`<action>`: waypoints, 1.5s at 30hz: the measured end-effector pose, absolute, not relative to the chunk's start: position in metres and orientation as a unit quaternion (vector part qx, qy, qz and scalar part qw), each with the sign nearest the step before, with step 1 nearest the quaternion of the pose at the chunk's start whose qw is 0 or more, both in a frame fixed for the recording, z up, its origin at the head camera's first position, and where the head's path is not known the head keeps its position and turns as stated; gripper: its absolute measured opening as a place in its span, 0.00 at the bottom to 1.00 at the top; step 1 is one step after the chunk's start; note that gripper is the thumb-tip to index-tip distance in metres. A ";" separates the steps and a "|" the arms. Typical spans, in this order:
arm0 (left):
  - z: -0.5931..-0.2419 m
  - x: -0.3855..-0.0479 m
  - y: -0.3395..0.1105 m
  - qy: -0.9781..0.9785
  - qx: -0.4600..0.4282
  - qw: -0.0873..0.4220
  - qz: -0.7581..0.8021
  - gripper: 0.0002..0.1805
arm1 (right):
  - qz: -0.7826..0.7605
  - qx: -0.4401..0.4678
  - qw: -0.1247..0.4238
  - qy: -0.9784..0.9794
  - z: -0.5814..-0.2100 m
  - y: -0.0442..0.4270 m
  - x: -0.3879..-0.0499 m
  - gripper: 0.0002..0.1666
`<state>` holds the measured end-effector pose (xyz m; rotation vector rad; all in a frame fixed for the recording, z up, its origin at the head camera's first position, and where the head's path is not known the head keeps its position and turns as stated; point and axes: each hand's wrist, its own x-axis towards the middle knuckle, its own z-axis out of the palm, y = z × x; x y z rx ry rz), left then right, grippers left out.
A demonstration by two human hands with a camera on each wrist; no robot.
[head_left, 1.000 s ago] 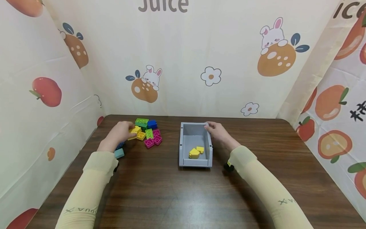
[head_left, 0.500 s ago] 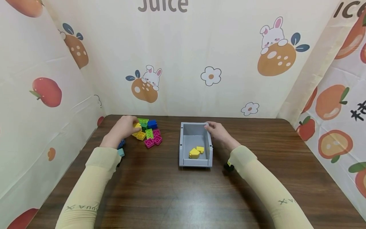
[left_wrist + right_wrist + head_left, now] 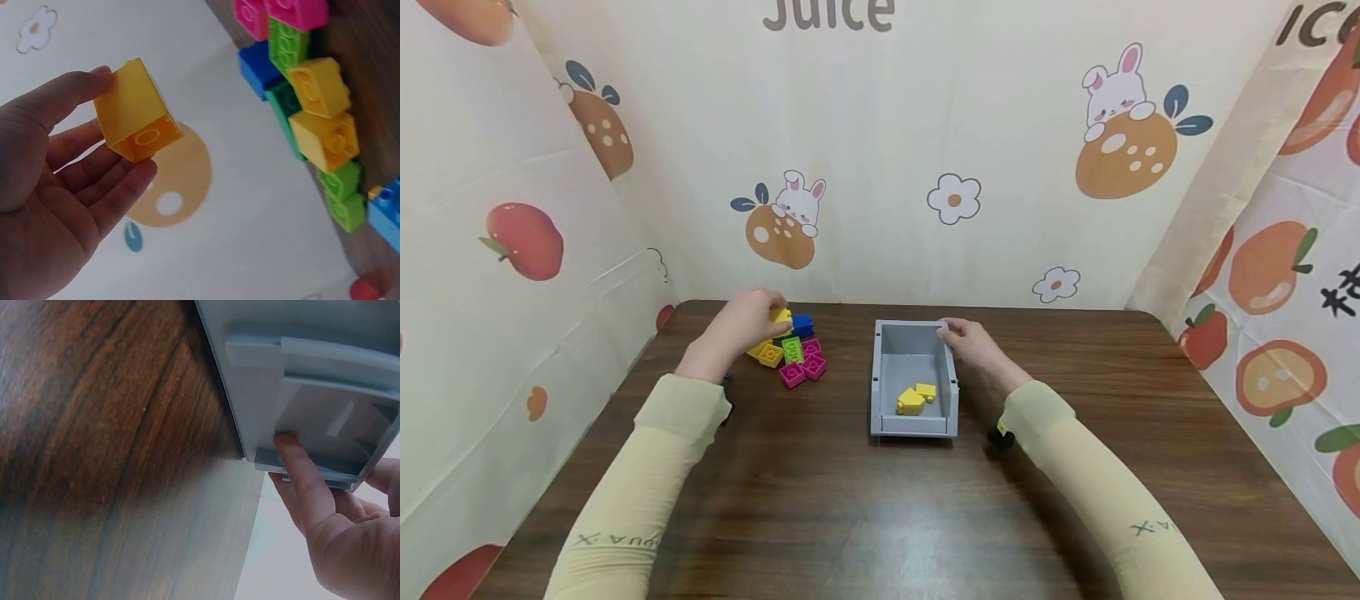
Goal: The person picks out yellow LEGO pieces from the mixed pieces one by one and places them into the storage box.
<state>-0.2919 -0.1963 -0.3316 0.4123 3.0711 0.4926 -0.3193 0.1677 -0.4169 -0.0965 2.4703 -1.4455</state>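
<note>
My left hand [image 3: 747,323] pinches a yellow toy brick [image 3: 130,112] between thumb and fingers, lifted above the pile at the back left. Under and beside it lie a blue brick [image 3: 802,326], a lime green brick [image 3: 792,350], a yellow brick [image 3: 770,356] and several magenta bricks [image 3: 792,375]. A grey open-topped bin [image 3: 876,375] stands mid-table with two yellow bricks [image 3: 911,402] inside. At its far right corner my right hand [image 3: 973,348] grips the wall, thumb over the rim; one fingertip touches the outer side in the right wrist view.
A dark brown wooden table [image 3: 820,500] carries everything. A printed cloth [image 3: 880,242] closes off the back and both sides. A blue brick [image 3: 386,209] lies apart from the pile in the left wrist view. Behind the left sleeve [image 3: 673,433] part of the table is hidden.
My left hand has risen from the pile and moved to the right and back, carrying the yellow brick. My right hand and the bin have stayed in place.
</note>
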 end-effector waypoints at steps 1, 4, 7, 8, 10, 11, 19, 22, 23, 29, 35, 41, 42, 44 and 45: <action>-0.330 -0.291 -0.194 0.979 0.134 0.002 0.156 0.24 | -0.500 -0.033 0.138 0.854 -0.417 0.168 -0.319 0.32; -0.324 -0.290 -0.185 0.978 0.142 -0.003 0.153 0.24 | -0.501 -0.032 0.138 0.854 -0.417 0.167 -0.319 0.32; -0.320 -0.289 -0.178 0.977 0.152 -0.013 0.149 0.23 | -0.501 -0.031 0.137 0.854 -0.419 0.167 -0.320 0.31; -0.319 -0.289 -0.175 0.977 0.154 -0.016 0.148 0.23 | -0.501 -0.032 0.137 0.854 -0.419 0.167 -0.321 0.31; -0.317 -0.289 -0.170 0.976 0.160 -0.020 0.145 0.22 | -0.499 -0.036 0.135 0.856 -0.420 0.168 -0.322 0.31; -0.316 -0.289 -0.167 0.976 0.164 -0.022 0.142 0.22 | -0.497 -0.037 0.134 0.856 -0.420 0.168 -0.322 0.31; -0.309 -0.291 -0.143 0.971 0.202 -0.031 0.128 0.20 | -0.501 -0.038 0.135 0.854 -0.420 0.169 -0.322 0.31; -0.308 -0.290 -0.134 0.967 0.213 -0.036 0.135 0.19 | -0.502 -0.037 0.135 0.854 -0.420 0.169 -0.322 0.31; -0.308 -0.290 -0.131 0.966 0.216 -0.038 0.135 0.19 | -0.501 -0.040 0.134 0.854 -0.420 0.169 -0.322 0.32; -0.308 -0.287 -0.111 0.962 0.237 -0.048 0.130 0.17 | -0.502 -0.045 0.135 0.853 -0.420 0.170 -0.322 0.32; -0.310 -0.288 -0.092 0.958 0.255 -0.032 0.126 0.16 | -0.499 -0.046 0.134 0.855 -0.420 0.170 -0.321 0.32; -0.316 -0.288 -0.073 0.954 0.279 -0.024 0.103 0.17 | -0.495 -0.049 0.132 0.857 -0.419 0.170 -0.322 0.31; -0.318 -0.288 -0.070 0.954 0.283 -0.022 0.099 0.17 | -0.496 -0.047 0.132 0.857 -0.419 0.170 -0.322 0.31; -0.320 -0.288 -0.064 0.952 0.292 -0.019 0.092 0.17 | -0.497 -0.045 0.133 0.856 -0.419 0.170 -0.321 0.32; -0.322 -0.288 -0.062 0.951 0.296 -0.018 0.087 0.17 | -0.497 -0.043 0.133 0.856 -0.419 0.170 -0.321 0.32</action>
